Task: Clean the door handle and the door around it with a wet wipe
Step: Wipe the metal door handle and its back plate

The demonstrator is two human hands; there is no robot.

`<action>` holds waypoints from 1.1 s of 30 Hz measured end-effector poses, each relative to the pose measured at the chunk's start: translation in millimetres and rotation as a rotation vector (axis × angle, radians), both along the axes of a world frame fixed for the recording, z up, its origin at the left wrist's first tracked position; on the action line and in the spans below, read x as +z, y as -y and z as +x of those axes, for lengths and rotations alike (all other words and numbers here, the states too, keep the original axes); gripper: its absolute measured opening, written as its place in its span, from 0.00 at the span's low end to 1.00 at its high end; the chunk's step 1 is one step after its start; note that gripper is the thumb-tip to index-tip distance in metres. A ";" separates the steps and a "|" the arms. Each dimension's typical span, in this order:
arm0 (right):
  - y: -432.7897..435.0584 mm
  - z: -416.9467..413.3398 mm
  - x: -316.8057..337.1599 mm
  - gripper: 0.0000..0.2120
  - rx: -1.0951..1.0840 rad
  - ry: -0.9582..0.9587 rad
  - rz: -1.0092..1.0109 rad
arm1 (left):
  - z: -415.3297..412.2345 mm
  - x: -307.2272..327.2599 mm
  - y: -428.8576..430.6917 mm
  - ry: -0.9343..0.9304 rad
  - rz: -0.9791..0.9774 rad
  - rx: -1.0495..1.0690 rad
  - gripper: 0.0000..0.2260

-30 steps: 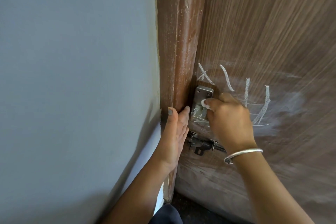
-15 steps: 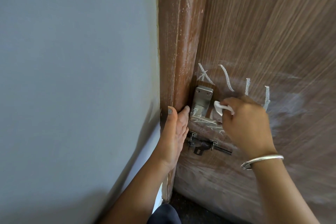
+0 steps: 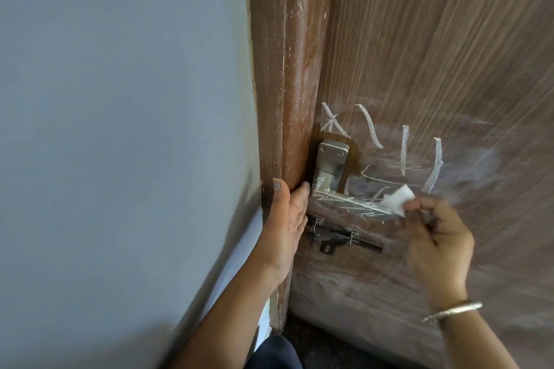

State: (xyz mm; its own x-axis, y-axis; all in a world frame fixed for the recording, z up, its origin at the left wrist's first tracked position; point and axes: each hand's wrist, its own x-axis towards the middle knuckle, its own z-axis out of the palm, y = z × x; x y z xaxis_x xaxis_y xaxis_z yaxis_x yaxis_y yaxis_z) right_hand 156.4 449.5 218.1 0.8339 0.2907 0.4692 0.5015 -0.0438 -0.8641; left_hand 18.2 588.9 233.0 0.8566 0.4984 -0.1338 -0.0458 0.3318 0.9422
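Head view shows the right hand [image 3: 437, 246] with fingers [image 3: 415, 204] pinched on the wet wipe [image 3: 397, 199] at the lever tip of the door handle [image 3: 332, 171], left hand [image 3: 286, 225] flat and empty on the frame [image 3: 287, 69], so firm overlapping strokes should clear the chalk marks [image 3: 404, 150] on the door [image 3: 434, 39].

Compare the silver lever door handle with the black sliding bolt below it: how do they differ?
The silver lever door handle is pale brushed metal streaked with white marks; the black sliding bolt is dark and shows none. The handle has a tall backplate with screws; the bolt is slimmer and lies low. The white wipe reaches the handle's tip, not the bolt. Both are mounted on the brown wooden door.
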 end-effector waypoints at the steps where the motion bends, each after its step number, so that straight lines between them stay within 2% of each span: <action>1: 0.6 -3.5 -10.9 0.17 0.036 -0.236 0.161 | 0.1 -0.3 -0.1 -0.002 0.001 0.001 0.45; 3: -2.4 -16.0 -31.7 0.20 0.132 -0.734 0.480 | 0.5 -0.3 0.1 -0.003 -0.001 0.004 0.45; 5: -12.9 -30.1 -46.9 0.14 0.241 -1.130 0.643 | 1.1 -0.2 0.2 0.000 -0.007 0.009 0.46; 7: -26.5 -42.6 -54.4 0.12 0.344 -1.293 0.700 | 1.3 -0.1 0.5 0.000 -0.010 0.010 0.46; 11: -62.6 -49.1 -40.4 0.12 0.439 -1.150 0.716 | 1.5 -2.6 0.9 0.002 0.001 0.017 0.43; 13: -77.7 -46.6 -29.0 0.10 0.425 -1.043 0.720 | 2.0 -3.2 0.7 0.002 0.003 0.018 0.43; 16: -88.5 -43.9 -23.8 0.13 0.417 -0.958 0.735 | 2.9 -3.7 0.6 0.008 -0.009 0.024 0.42; 19: -90.0 -43.0 -23.3 0.09 0.363 -0.819 0.651 | 3.0 -3.8 0.8 0.011 -0.009 0.023 0.42; 21: -92.6 -40.4 -24.3 0.09 0.277 -0.758 0.604 | 3.0 -3.8 1.2 0.007 -0.011 0.022 0.42; 26: -101.7 -39.5 -26.9 0.05 0.115 -0.775 0.569 | 3.9 -3.4 1.1 0.013 -0.021 0.024 0.44; 31: -102.3 -35.9 -27.7 0.07 0.091 -0.784 0.539 | 3.7 -3.7 1.1 0.009 -0.015 0.017 0.44; 33: -101.0 -36.1 -30.0 0.02 0.091 -0.789 0.523 | 3.7 -3.7 1.0 0.009 -0.019 0.023 0.44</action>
